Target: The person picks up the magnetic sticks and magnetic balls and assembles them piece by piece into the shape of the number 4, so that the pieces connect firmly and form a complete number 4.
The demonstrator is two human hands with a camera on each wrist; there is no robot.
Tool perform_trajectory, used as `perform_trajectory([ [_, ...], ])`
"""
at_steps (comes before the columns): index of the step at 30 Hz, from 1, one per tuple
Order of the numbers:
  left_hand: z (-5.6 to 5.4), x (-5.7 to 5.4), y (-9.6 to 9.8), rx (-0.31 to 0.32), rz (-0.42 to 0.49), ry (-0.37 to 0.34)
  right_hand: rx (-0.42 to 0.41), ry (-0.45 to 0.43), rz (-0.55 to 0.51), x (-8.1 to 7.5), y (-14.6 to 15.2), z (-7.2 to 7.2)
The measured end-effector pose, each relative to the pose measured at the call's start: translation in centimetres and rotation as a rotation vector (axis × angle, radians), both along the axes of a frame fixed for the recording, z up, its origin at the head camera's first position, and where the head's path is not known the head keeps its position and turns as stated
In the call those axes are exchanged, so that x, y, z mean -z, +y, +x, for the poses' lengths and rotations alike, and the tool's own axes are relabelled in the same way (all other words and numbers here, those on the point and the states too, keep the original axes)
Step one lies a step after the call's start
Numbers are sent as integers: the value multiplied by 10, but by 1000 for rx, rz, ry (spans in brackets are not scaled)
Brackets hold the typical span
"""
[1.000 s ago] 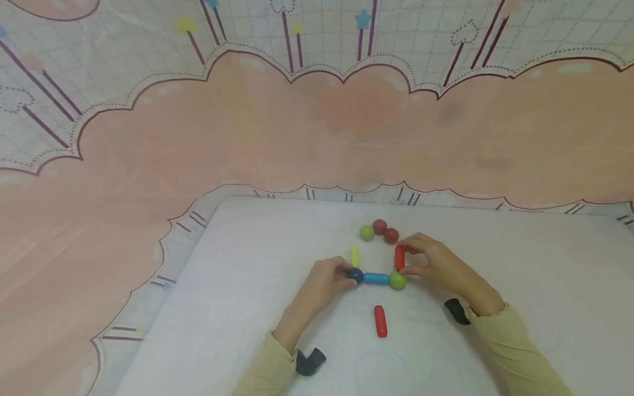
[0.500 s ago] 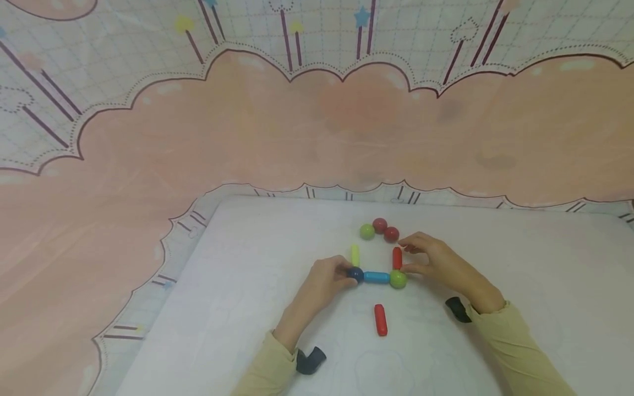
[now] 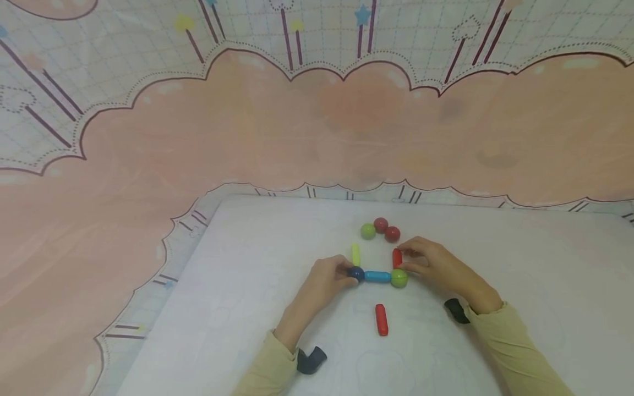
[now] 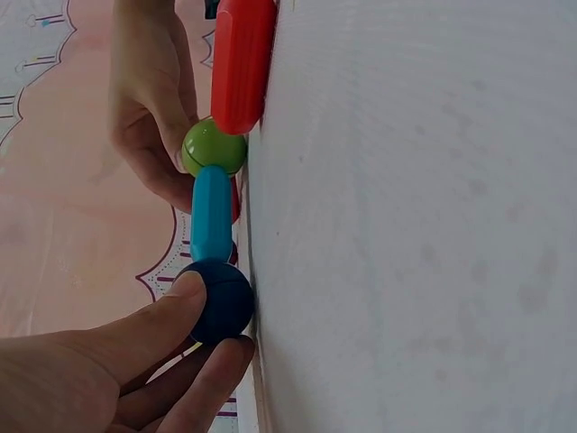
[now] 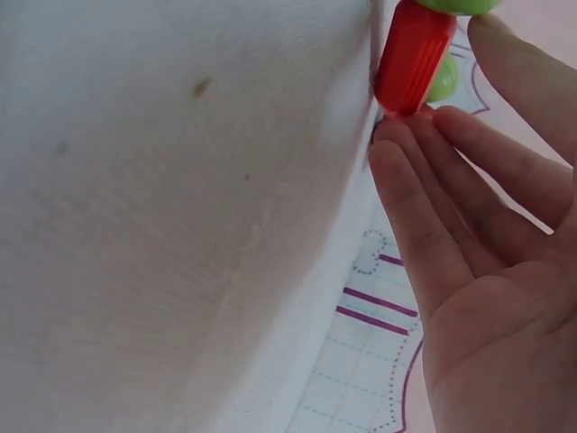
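Note:
My left hand [image 3: 324,283] pinches a dark blue ball [image 4: 225,302] between thumb and fingers. A light blue stick [image 3: 377,276] joins it to a lime green ball [image 3: 399,278]. From the green ball a red stick [image 5: 415,59] points away toward the back. My right hand [image 3: 438,267] spans this stick, fingertips right at its far end and thumb on the green ball. A yellow-green stick [image 3: 355,254] reaches back from the blue ball, its near end hidden behind my left fingers.
Behind the hands, a green ball [image 3: 368,231] and two red balls [image 3: 381,225] sit together on the white tabletop [image 3: 247,236]. In front lies a loose red stick [image 3: 381,320]. A cloud-patterned cloth [image 3: 297,132] surrounds the table.
The red stick at my right hand has shifted slightly left and lined up with the green ball. My right fingers have followed it. The left hand keeps its hold.

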State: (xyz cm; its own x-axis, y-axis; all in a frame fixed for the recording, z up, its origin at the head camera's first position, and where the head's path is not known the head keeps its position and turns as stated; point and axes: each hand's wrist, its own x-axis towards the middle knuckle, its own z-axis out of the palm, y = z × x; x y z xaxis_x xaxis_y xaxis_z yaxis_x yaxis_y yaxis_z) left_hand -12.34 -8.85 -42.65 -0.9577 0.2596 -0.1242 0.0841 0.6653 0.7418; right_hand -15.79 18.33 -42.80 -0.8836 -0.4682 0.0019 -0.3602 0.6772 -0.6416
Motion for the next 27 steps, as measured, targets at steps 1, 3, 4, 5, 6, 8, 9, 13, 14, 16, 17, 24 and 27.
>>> perform_trajectory([
  [1,0,0,0,0,1,0,0,2,3,1,0,0],
  [3,0,0,0,1,2,2,-2,6,6,2,0,-1],
  [4,0,0,0,1,2,2,-2,10,8,3,0,-1],
  [5,0,0,0,2,2,2,-4,15,9,4,0,-2],
  [6,0,0,0,1,2,1,-4,16,10,5,0,-2],
  [8,0,0,0,2,1,-1,-3,10,6,7,-1,-3],
  [9,0,0,0,2,1,-3,-4,4,2,7,-1,-3],
  [13,0,0,0,-1,2,-5,-6,-15,-3,10,-1,-3],
  [14,0,0,0,-2,3,-6,-8,-15,-4,10,-1,-3],
  [16,0,0,0,-3,4,-7,-11,-12,-5,10,-1,-3],
  [17,0,0,0,-3,5,-8,-10,-12,-6,10,-1,-3],
  [24,0,1,0,-1,-1,2,-8,-20,-3,9,0,-3],
  [27,0,1,0,6,-2,19,-11,-9,5,7,-1,-3],
])
